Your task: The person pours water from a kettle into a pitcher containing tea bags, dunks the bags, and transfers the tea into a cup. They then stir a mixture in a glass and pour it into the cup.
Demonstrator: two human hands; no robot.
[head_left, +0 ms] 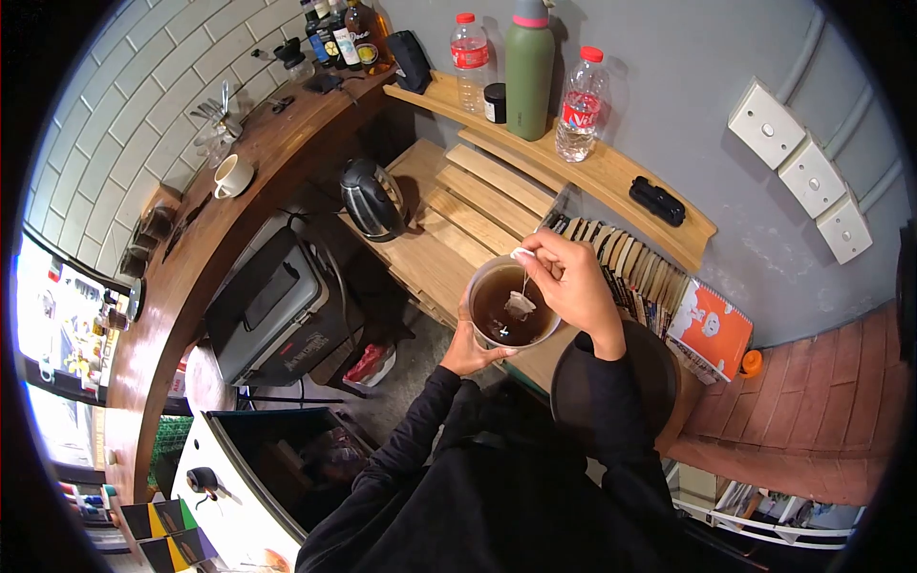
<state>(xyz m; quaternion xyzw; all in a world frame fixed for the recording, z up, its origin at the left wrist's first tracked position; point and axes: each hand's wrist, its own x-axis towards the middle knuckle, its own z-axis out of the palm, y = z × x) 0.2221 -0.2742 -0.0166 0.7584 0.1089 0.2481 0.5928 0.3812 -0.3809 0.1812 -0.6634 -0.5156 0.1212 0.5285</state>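
**Tea bag dangling over a full cup, held in mid-air**

Tea bag point(521, 305) hangs on its string just at the surface of the dark tea inside a pale cup point(480, 280), and the cup itself rests on nothing: it is held up in the air over the gap between the slatted wooden shelf point(449, 224) and the floor below. The left hand point(470, 351) cradles the cup from beneath, fingers curled up around its base and near wall. The right hand point(573, 282) is above the rim, thumb and forefinger pressed together on the paper tag point(522, 254) at the top of the string, the other fingers loosely folded.

The tea stands high in the cup, so I judge spilling the chief risk: a small tilt of the supporting hand, or a jerk on the string, could send hot liquid over the rim onto the fingers and the dark sleeves. A wet bag lifted clear would likely drip, and drops could land on the row of books point(630, 263) and the orange notebook point(710, 329) just beside the cup, or on the machine point(277, 310) standing lower down. The string is thin; if the tag slips from the pinch, the bag would drop back and splash. A swinging bag could also knock the rim and spatter.

The electric kettle point(373, 199) sits near on the shelf, its cord trailing, well within reach of an elbow.
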